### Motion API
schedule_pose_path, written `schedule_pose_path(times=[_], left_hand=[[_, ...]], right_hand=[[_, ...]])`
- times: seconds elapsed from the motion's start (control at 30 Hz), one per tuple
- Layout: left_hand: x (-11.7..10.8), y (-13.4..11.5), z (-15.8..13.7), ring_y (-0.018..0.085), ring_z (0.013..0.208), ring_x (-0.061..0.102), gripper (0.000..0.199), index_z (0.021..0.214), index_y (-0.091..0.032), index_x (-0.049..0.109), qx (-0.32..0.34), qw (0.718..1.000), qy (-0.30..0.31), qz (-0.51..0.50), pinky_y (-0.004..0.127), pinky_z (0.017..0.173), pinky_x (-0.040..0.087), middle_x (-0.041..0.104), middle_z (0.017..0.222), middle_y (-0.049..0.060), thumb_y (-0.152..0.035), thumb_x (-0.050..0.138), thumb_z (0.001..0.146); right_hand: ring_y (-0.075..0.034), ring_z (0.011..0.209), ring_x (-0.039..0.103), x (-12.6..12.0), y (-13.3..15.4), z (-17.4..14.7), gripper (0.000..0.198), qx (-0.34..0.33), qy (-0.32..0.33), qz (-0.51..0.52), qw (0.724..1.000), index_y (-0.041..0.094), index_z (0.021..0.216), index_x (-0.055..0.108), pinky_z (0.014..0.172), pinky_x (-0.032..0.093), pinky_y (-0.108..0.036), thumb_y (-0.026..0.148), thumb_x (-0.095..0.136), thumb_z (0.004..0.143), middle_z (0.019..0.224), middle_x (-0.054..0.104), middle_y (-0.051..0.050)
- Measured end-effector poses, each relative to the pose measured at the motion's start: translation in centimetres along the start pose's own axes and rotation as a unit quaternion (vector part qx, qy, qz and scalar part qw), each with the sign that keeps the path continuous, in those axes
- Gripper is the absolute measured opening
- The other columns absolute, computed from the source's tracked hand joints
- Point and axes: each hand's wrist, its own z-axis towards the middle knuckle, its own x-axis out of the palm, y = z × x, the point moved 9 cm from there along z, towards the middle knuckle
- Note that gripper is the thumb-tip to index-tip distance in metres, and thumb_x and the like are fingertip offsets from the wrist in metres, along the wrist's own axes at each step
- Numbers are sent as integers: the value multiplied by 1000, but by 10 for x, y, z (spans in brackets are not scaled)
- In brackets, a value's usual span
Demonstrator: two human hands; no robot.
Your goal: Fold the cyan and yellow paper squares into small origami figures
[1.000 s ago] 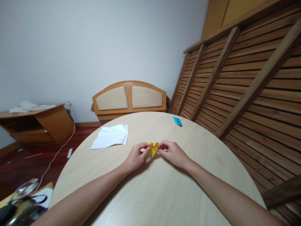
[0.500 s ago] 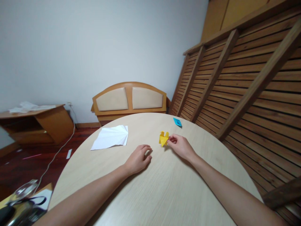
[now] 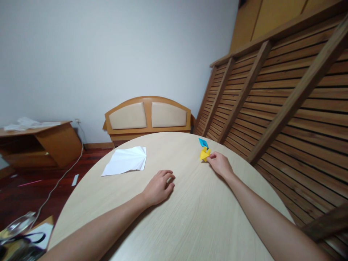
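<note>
Between the thumb and fingers of my right hand (image 3: 220,165) is a small yellow origami piece (image 3: 204,155), pinched at its right side. Just behind it lies a folded blue paper piece (image 3: 202,142), its near tip partly covered by the yellow one. My left hand (image 3: 159,186) rests on the round table (image 3: 187,224), fingers loosely curved and apart, holding nothing. A creased white sheet of paper (image 3: 125,160) lies flat to the left, beyond that hand.
A wooden headboard (image 3: 148,108) with cream panels stands behind the table. Wooden slats (image 3: 272,119) lean along the right side. At left are a low desk (image 3: 54,141), a cable (image 3: 61,181) on the dark floor, and a cluttered box (image 3: 38,235).
My right hand has carried the yellow origami piece right and away from me, close to the blue piece. My left hand has stayed in place. The view has shifted slightly.
</note>
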Motion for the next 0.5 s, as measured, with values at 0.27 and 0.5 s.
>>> schedule_pose_path(times=[0.27,0.5], left_hand=[[0,-1,0,25,122,53,25,112,-19,64,-1,1000,0,12,43,107,43,59,130,11,-25,52,90],[-1,-3,0,26,123,53,25,112,-19,64,-11,1000,5,14,44,108,43,59,130,11,-25,52,90]], right_hand=[[-22,75,64,-6,-31,24,18,55,-18,-80,995,21,81,70,61,40,-28,38,64,80,84,72,-7],[-26,78,65,-10,-56,37,24,89,-40,-100,990,25,90,73,61,43,-31,42,60,80,89,73,-9]])
